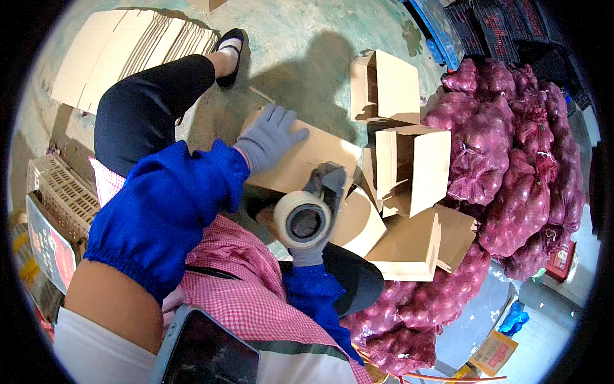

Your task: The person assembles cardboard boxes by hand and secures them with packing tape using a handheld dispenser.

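My left hand [270, 139], in a grey glove, lies flat with fingers apart on top of a brown cardboard box [326, 146] in front of me. My right hand [308, 255], gloved too, grips a tape dispenser [329, 180] from below. A wide roll of tape [283, 214] sits on the dispenser and hides most of the right fingers. The dispenser's head is at the box's near right edge; whether it touches the cardboard I cannot tell. Blue sleeve covers [169, 208] reach over both forearms.
Several formed cardboard boxes [427, 173] stand and lie close on my right. Beyond them are piled red mesh sacks of onions [480, 153]. Flat cardboard sheets [121, 54] lie at the far left, past my leg. A plastic crate [67, 192] stands at my left.
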Demonstrator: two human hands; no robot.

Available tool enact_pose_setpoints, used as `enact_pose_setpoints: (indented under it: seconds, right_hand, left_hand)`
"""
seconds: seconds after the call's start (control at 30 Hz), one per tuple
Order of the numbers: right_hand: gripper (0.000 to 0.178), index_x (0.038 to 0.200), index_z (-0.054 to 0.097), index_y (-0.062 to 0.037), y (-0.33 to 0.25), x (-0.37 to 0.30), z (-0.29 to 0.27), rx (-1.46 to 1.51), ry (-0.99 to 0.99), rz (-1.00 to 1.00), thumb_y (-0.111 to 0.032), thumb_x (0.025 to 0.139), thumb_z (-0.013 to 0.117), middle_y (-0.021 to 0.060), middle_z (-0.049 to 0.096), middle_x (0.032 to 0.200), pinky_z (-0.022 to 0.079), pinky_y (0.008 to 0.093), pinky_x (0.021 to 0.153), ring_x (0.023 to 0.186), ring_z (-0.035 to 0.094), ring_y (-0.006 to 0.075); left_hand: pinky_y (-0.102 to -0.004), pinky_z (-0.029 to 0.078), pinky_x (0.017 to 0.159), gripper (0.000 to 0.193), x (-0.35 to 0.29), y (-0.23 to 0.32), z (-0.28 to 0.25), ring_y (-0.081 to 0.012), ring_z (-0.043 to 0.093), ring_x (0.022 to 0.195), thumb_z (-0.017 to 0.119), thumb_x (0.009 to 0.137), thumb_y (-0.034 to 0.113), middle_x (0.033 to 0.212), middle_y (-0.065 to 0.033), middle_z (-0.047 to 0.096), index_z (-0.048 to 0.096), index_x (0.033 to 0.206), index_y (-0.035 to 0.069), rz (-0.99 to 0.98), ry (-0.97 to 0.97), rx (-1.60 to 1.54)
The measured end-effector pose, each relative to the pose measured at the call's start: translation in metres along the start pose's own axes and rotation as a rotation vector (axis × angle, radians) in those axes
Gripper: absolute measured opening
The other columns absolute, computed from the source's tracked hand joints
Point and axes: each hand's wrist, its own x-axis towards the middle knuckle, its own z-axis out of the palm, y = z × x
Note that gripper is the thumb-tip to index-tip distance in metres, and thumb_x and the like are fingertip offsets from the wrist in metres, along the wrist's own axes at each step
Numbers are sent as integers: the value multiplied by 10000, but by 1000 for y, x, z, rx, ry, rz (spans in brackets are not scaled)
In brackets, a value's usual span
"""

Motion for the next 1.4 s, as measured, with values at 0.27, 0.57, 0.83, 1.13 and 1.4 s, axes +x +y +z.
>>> enact_pose_setpoints:
  seconds: [0.27, 0.57, 0.83, 1.13, 1.4]
  right_hand:
    - [493, 1216, 464, -33, -25, 17, 16, -54, 104, -149, -410, 913, 370, 145, 505, 1210, 445, 436, 923, 1108, 502, 292]
    - [424, 1255, 413, -25, -24, 21, 0, -397, 43, -230, -293, 935, 337, 154, 488, 1227, 461, 432, 913, 1109, 502, 289]
    - [431, 1223, 456, -45, -48, 22, 57, -556, 360, -562, -322, 893, 459, 142, 535, 1149, 459, 396, 906, 1048, 531, 250]
    - [363, 1155, 521, -71, -151, 57, 45, -481, 233, -788, -296, 886, 427, 114, 532, 1151, 502, 470, 834, 1014, 544, 291]
    - [403, 1275, 445, -107, -124, 51, 7, -559, 131, -777, -303, 927, 389, 89, 526, 1210, 472, 429, 897, 1063, 534, 241]
  left_hand:
    - [-493, 283, 962, 385, -16, 34, -7, -362, 418, 1079, 431, 827, 182, 1146, -195, 437, 520, 1200, 222, -274, -124, -59]
    - [-541, 158, 1040, 403, -26, 23, -8, -413, 306, 1226, 460, 846, 418, 1295, -249, 348, 524, 1212, 263, -214, -102, -276]
    - [-565, 179, 1023, 436, -25, 6, -17, -402, 365, 1168, 494, 804, 493, 1245, -223, 397, 550, 1175, 271, -54, -66, -221]
    - [-559, 220, 1001, 386, -22, -3, -6, -354, 443, 1077, 580, 749, 438, 1158, -203, 459, 583, 1058, 206, 23, 71, -228]
    - [-529, 281, 969, 446, -14, -1, -13, -363, 442, 1066, 561, 752, 489, 1148, -197, 453, 555, 1117, 234, -5, -113, -172]
